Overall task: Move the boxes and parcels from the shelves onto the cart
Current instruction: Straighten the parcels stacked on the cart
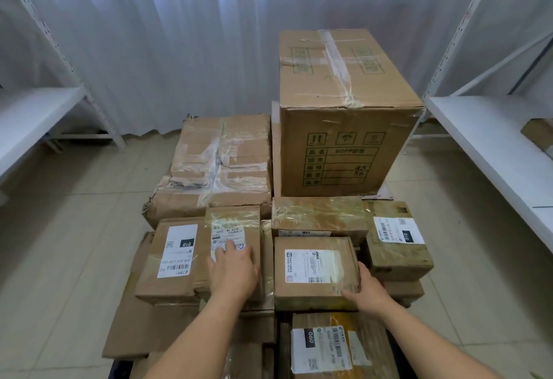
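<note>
A pile of cardboard boxes covers the cart in front of me. My left hand lies flat on a taped labelled box in the middle of the pile. My right hand grips the near right corner of a small box with a white label. A tall box with green print stands at the back right, and a wide crumpled taped box lies at the back left. A box marked 010 sits left of my left hand. The cart itself is hidden under the boxes.
White metal shelves stand on the left and on the right. One more box lies on the right shelf at the frame's edge. A white curtain hangs behind the pile. Tiled floor runs along both sides.
</note>
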